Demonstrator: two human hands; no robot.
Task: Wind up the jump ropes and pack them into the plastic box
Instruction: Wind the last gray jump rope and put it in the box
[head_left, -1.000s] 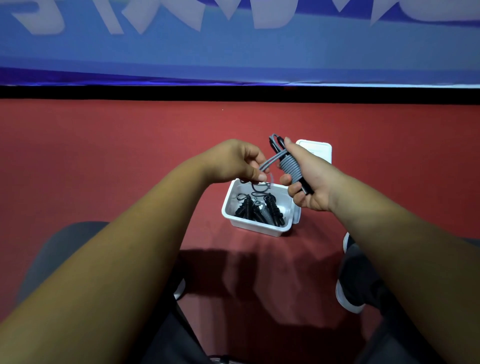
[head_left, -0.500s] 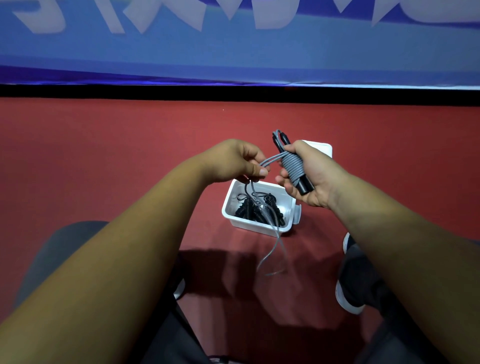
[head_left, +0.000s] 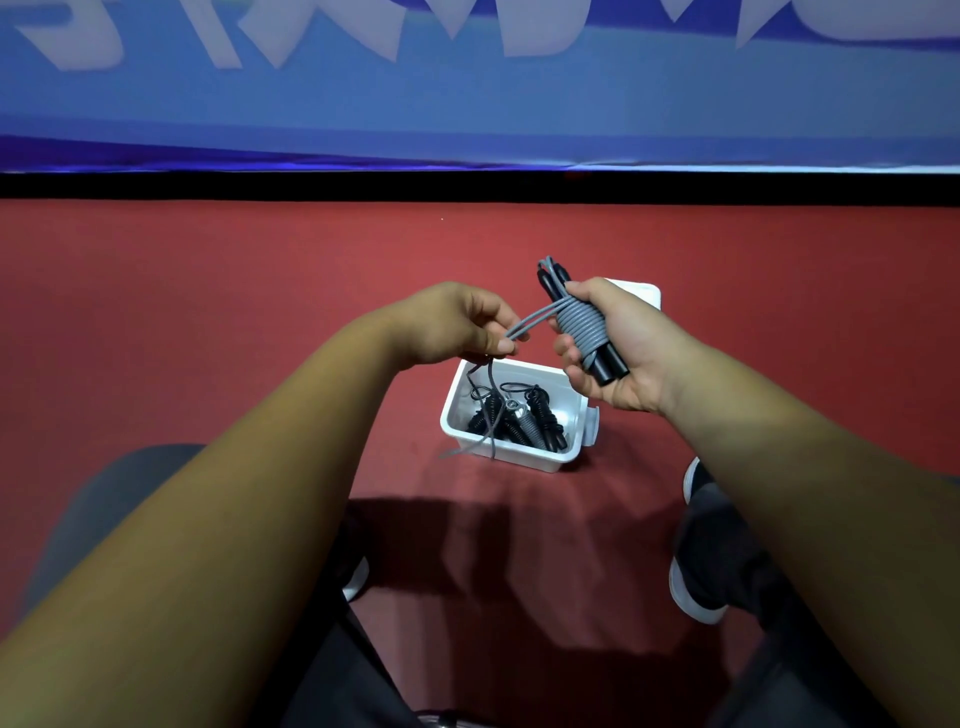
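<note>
Right hand (head_left: 618, 353): fingers curled, gripping the black handles of the grey jump rope (head_left: 582, 325), which is coiled tightly around them. Left hand (head_left: 457, 325): thumb and fingers pinching two rope strands leading off the coil; a loose tail hangs below it over the plastic box (head_left: 509, 460). The box sits open on the red floor (head_left: 208, 291), directly beneath both hands, holding wound black ropes (head_left: 524, 423). A blue banner (head_left: 467, 104) spans the far wall.
</note>
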